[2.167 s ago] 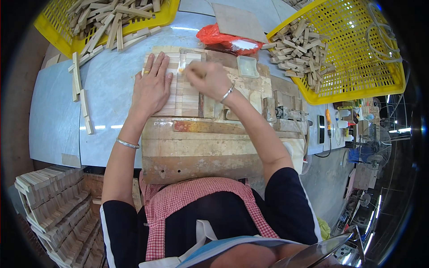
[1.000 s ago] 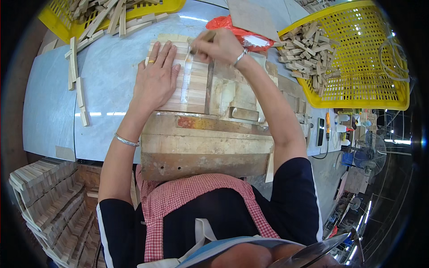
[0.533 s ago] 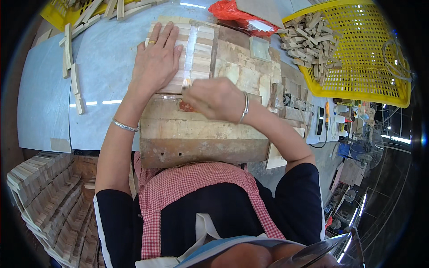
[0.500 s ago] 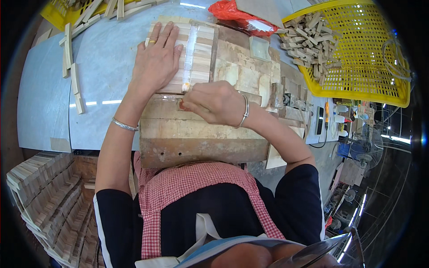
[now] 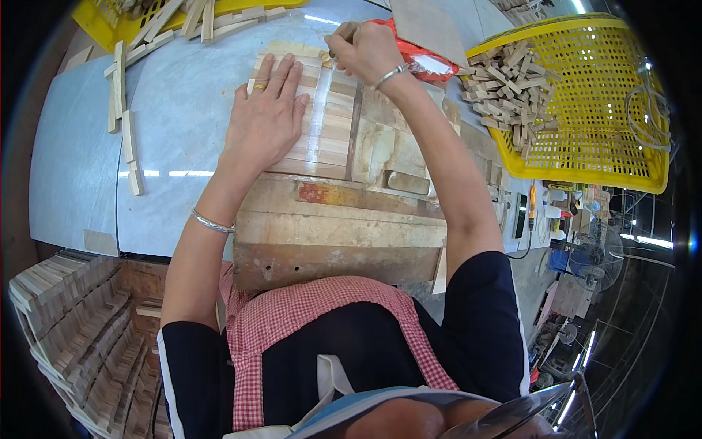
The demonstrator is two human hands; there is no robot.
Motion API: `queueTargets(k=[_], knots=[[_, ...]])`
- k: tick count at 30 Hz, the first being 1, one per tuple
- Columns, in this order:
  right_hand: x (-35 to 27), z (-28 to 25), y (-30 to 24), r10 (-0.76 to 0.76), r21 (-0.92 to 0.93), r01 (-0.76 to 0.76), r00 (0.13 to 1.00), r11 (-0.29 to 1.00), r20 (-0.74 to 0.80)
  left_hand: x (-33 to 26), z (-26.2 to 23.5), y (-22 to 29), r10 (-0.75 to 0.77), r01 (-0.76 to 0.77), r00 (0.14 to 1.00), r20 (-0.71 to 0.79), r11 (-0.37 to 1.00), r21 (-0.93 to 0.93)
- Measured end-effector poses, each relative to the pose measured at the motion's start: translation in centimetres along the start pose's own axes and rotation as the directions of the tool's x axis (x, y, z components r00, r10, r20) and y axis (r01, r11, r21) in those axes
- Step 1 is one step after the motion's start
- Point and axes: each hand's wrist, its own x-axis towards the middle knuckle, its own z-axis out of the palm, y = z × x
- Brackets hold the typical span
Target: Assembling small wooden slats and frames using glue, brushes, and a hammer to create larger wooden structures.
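A panel of pale wooden strips [image 5: 336, 117] laid side by side rests in a wooden jig [image 5: 322, 212] in front of me. A shiny whitish band [image 5: 316, 117] runs across the strips from near to far. My left hand [image 5: 267, 121] lies flat on the left part of the panel, fingers spread. Beyond the panel's far edge, my right hand [image 5: 368, 53] is closed at the far end of the band, beside a red plastic bag [image 5: 409, 53]. A small brownish tip shows below its fingers; what it grips is mostly hidden.
A yellow basket [image 5: 596, 95] at the right holds a heap of short wood pieces [image 5: 512, 88]. Loose sticks [image 5: 128, 139] lie on the blue-grey table [image 5: 175, 95] at the left. Stacked wood strips [image 5: 66, 293] stand low at the left. A flat board [image 5: 431, 33] lies by the bag.
My right hand has moved from the near end of the band to its far end, away from me. The left hand stays flat on the panel. A red-yellow patch on the jig is now uncovered.
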Motion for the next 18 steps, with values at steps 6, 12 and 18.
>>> queueTargets(k=[6, 12, 18], knots=[[-8.4, 2.1, -2.8, -0.334, -0.073, 0.328, 0.937, 0.942, -0.098, -0.2, 0.6, -0.4, -0.001, 0.001, 1.000, -0.003, 0.999, -0.038], [-17.0, 2.0, -7.7, -0.324, 0.019, 0.325, 0.946, 0.946, -0.032, 0.0, 0.8, -0.4, -0.009, 0.008, 0.999, -0.048, 0.999, -0.034], [-18.4, 1.9, -8.4, -0.281, 0.042, 0.289, 0.949, 0.956, -0.143, 0.1, 0.7, -0.3, -0.015, 0.015, 0.999, -0.034, 1.000, -0.008]])
